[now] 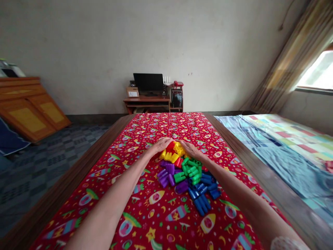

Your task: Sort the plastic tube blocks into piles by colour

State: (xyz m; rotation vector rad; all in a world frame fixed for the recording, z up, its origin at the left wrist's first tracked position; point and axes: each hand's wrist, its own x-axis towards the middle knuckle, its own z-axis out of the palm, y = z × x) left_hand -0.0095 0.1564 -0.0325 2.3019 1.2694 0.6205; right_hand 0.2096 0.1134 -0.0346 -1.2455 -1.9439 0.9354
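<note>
A heap of plastic building blocks lies on the red patterned cloth (153,215), sorted loosely by colour. Yellow blocks (170,157) and a few red blocks (178,162) are at its far end. Purple blocks (166,175) lie to the left, green blocks (192,171) in the middle and blue blocks (201,198) at the near right. Reaching past the heap, my left hand (163,143) curves around the far left side of the red and yellow blocks. My right hand (189,149) lies along their far right side. Both hands have extended fingers, partly hidden, and neither visibly grips a block.
The cloth runs down the middle of a brown wooden table (104,142). To the right is a bed (281,156) with blue and patchwork bedding. A desk (147,100) with a monitor (148,82) stands against the far wall, and a wooden cabinet (31,107) at the left.
</note>
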